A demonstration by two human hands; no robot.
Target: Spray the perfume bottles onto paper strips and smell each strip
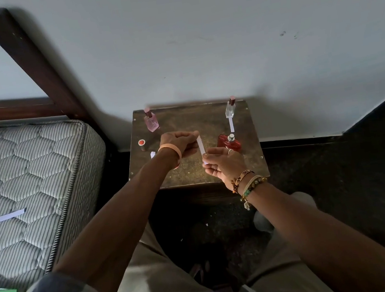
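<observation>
Two hands hold one strip (201, 149): our left hand (178, 143) pinches its top, our right hand (223, 163) its bottom, over the table (190, 171)

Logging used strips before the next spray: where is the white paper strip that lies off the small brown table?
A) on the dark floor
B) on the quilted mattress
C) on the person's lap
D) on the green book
B: a white paper strip lies flat on the grey quilted mattress, left of the small brown table.

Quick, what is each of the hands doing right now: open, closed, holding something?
Left hand: closed, pinching the upper end of the paper strip.
Right hand: closed, pinching the lower end of the same strip.
</observation>
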